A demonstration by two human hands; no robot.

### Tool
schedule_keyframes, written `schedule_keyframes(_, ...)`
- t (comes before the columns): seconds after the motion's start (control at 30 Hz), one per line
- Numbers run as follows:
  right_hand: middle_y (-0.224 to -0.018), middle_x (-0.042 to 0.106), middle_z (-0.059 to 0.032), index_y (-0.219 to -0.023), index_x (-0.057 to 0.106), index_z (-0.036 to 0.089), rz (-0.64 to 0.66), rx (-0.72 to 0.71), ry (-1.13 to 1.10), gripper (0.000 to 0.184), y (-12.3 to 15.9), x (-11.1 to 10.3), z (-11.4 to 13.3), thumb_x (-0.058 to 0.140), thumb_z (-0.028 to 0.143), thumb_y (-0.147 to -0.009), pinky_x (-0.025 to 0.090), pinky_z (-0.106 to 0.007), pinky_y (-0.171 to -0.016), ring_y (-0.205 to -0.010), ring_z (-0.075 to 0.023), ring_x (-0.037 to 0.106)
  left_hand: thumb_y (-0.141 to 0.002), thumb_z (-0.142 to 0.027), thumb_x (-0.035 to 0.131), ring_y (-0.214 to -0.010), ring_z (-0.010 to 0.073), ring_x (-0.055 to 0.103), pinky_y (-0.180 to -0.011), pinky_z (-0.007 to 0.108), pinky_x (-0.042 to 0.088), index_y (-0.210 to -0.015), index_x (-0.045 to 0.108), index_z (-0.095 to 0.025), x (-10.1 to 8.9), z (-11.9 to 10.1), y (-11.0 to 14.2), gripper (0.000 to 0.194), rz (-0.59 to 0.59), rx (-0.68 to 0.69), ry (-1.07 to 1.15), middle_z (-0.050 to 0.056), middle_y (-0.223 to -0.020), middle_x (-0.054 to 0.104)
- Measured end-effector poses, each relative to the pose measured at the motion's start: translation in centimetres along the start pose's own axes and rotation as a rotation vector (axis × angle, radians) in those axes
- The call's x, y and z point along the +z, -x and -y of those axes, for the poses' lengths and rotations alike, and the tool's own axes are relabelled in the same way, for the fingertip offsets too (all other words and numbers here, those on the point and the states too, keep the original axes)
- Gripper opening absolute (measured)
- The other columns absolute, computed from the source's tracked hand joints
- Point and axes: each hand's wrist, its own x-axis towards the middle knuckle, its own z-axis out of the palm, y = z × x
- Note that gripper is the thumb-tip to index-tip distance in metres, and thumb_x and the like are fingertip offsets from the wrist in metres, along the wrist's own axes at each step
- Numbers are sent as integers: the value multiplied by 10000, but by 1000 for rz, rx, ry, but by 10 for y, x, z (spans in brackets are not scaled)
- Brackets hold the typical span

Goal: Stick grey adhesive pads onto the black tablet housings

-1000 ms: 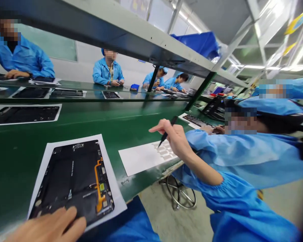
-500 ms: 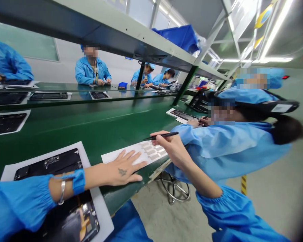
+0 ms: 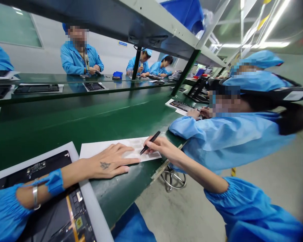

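Look, the left hand rests, fingers spread, on a white sheet; the right hand pinches black tweezers.

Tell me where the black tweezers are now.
In the head view, the tweezers are in the right hand, their tips over the white sheet beside the left hand.

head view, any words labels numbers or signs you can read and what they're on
Nothing can be read clearly.
Blue sign on the far wall: too small to read.
White label on a co-worker's black headband: too blurred to read.
White printed markings on the black tablet housing: too small to read.
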Motion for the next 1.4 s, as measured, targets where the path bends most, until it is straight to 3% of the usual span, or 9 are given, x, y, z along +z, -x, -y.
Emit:
schedule_keyframes(0.1, -775, 740, -68, -869, 661, 167, 14, 53, 23, 561, -1, -4, 1, 721, 704, -718, 484, -312, -701, -715, -185, 644, -1050, -493, 360, -1412, 335, 338, -1127, 506, 290, -1478, 446, -367, 5, 1, 4, 454, 22, -13, 21, 47, -1610, 316)
schedule_keyframes(0.3, -762, 743, -70, -863, 666, 153, 18, 114, 43, 571, -1, -1, 7, 732, 700, -712, 452, -281, -641, -641, -147, 601, -1036, -525, 385, -1499, 349, 220, -1188, 518, 211, -1482, 450, -358, 6, 2, 3, 481, 70, -47, 74, 38, -1642, 247)
schedule_keyframes(0.67, -757, 746, -73, -835, 701, 148, -6, 119, 67, 527, 3, 1, 13, 728, 667, -745, 444, -279, -640, -653, -152, 614, -1010, -400, 493, -1475, 381, 268, -1169, 560, 248, -1441, 500, -370, 14, -1, 0, 432, -7, -44, 72, 36, -1637, 260)
schedule_keyframes(0.9, -635, 624, -14, -737, 686, 157, -280, 27, -78, 471, 14, 15, 5, 776, 619, -715, 406, -273, -594, -592, -132, 505, -1006, -391, 496, -1452, 383, 321, -1157, 558, 280, -1428, 532, -331, 13, -2, -1, 427, 8, -36, 10, 92, -1576, 383)
schedule_keyframes(1.1, -738, 609, -20, -764, 722, 236, -429, -168, -275, 392, 15, 22, 46, 828, 596, -648, 481, -306, -628, -678, -182, 539, -1034, -480, 437, -1508, 295, 227, -1211, 494, 218, -1514, 391, -366, -1, -11, 0, 496, 27, -57, -94, 41, -1631, 274)
schedule_keyframes(1.17, -779, 625, -32, -752, 738, 255, -430, -171, -275, 398, 12, 21, 57, 848, 607, -602, 495, -323, -617, -682, -192, 538, -1034, -496, 431, -1519, 291, 184, -1213, 497, 204, -1539, 342, -339, -20, -3, 20, 536, -38, -106, -163, 51, -1642, 241)
schedule_keyframes(1.23, -751, 616, -45, -729, 748, 267, -419, -158, -244, 428, 6, 23, 63, 839, 655, -574, 498, -349, -603, -680, -213, 543, -1054, -442, 395, -1445, 292, 338, -1156, 467, 306, -1484, 435, -276, -43, 7, 58, 462, -94, -266, -240, 89, -1543, 419)
schedule_keyframes(1.3, -741, 620, -56, -717, 754, 278, -392, -160, -216, 458, -3, 31, 65, 830, 696, -547, 495, -367, -616, -690, -227, 554, -1073, -355, 332, -1175, 248, 572, -992, 376, 443, -1271, 609, -206, -62, 13, 109, 372, -105, -481, -295, 96, -1223, 646)
schedule_keyframes(1.4, -765, 655, -70, -733, 756, 261, -263, -188, -165, 498, -21, 65, 71, 807, 725, -560, 483, -371, -663, -722, -232, 576, -1073, -318, 307, -824, 186, 596, -772, 292, 474, -967, 651, -166, -69, 6, 176, 392, -76, -647, -325, 56, -886, 622)
